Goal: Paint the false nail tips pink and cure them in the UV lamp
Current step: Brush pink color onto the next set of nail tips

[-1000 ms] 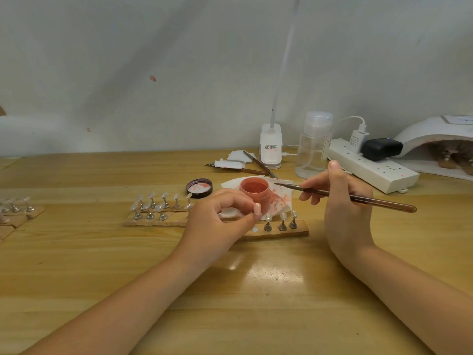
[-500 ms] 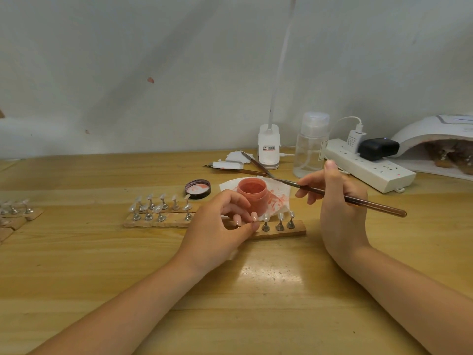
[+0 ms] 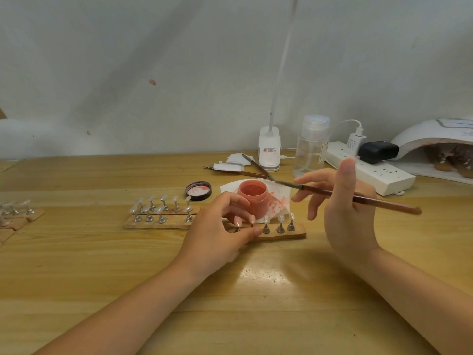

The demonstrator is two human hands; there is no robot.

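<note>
- Two changes stand out over the last second: the left hand [image 3: 217,234] has let go of the open pink jar of nail colour [image 3: 253,198], and it has dropped to the long wooden holder strip [image 3: 286,233] just in front of that jar.
- That hand's fingers now curl around one small stand on the strip; the stand is mostly hidden, so I cannot tell whether it is pinched or only touched.
- The jar now stands free on the stained white paper sheet [image 3: 282,193], its dark round lid [image 3: 199,191] lying just to its left.
- The right hand [image 3: 343,203] holds the thin brown-handled brush [image 3: 358,198] between thumb and fingers, the other fingers spread loosely; its bristle end has swung to hover just right of the jar's mouth.
- Three clear false nail tips on metal stands [image 3: 280,224] remain on the strip directly in front of the jar, looking unpainted.
- More clear tips on a second wooden strip [image 3: 158,208] sit to the jar's left.
- The white domed UV lamp [image 3: 435,144] sits well to the jar's right, at the back of the surface.
- Judgement: loading looks finished and painting of a single tip is about to begin; curing is still ahead.
</note>
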